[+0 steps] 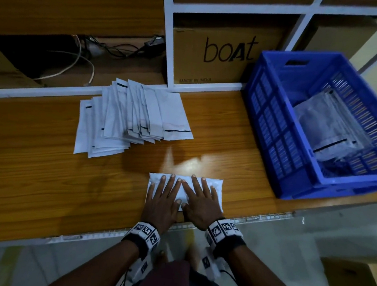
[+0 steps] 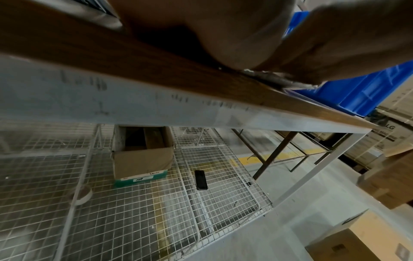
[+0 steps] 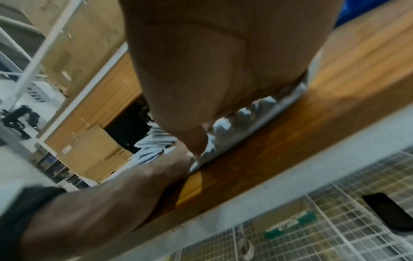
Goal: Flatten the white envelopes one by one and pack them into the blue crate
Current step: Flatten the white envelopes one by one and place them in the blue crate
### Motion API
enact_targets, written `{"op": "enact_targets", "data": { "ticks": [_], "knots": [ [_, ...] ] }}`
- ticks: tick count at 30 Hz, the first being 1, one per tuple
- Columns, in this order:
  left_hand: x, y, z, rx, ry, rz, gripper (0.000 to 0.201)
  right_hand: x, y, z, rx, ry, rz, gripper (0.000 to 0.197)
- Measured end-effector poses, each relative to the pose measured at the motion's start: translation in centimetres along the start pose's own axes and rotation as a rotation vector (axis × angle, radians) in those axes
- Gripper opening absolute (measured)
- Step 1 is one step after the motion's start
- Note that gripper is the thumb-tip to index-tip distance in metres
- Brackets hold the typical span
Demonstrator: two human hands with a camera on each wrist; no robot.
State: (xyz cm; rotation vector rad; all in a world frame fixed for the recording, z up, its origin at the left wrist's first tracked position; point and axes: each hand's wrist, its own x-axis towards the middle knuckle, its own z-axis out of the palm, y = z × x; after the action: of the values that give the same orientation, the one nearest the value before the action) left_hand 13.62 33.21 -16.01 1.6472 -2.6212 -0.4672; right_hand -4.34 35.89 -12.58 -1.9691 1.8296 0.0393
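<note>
A white padded envelope [image 1: 216,183] lies on the wooden table [image 1: 34,175] near its front edge. Both my hands press flat on it, fingers spread and straight: the left hand [image 1: 165,195] covers its left half, the right hand [image 1: 201,195] its right half. From the right wrist view the envelope [image 3: 225,127] shows crumpled under my palm [image 3: 212,61]. A fanned pile of white envelopes [image 1: 131,118] lies further back to the left. The blue crate [image 1: 275,118] stands at the right and holds a few envelopes [image 1: 326,126].
Behind the table stand white shelf frames [image 1: 170,40] with cardboard boxes [image 1: 226,53] and loose cables [image 1: 88,51]. Under the table a wire-mesh shelf [image 2: 134,211] carries a small carton [image 2: 140,155] and a black phone [image 2: 200,180]. More cartons [image 2: 380,185] stand on the floor to the right.
</note>
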Motion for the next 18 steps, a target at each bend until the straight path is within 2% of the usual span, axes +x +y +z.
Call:
{"op": "enact_targets", "data": {
  "ticks": [4, 7, 10, 18],
  "knots": [
    [0.1, -0.2, -0.9, -0.02, -0.056, 0.012, 0.067, -0.9, 0.6, 0.1, 0.068, 0.087, 0.104, 0.064],
    [0.5, -0.5, -1.6, -0.058, -0.057, 0.028, 0.071, -1.1, 0.9, 0.9, 0.05, 0.115, 0.1, 0.063],
    [0.5, -1.3, -1.7, -0.015, 0.021, 0.01, 0.067, -1.0, 0.9, 0.9, 0.032, 0.109, 0.1, 0.063],
    [0.7, -1.6, -0.5, 0.008, -0.046, -0.015, 0.071, -0.5, 0.9, -0.3, 0.05, 0.018, 0.104, 0.065]
  ]
}}
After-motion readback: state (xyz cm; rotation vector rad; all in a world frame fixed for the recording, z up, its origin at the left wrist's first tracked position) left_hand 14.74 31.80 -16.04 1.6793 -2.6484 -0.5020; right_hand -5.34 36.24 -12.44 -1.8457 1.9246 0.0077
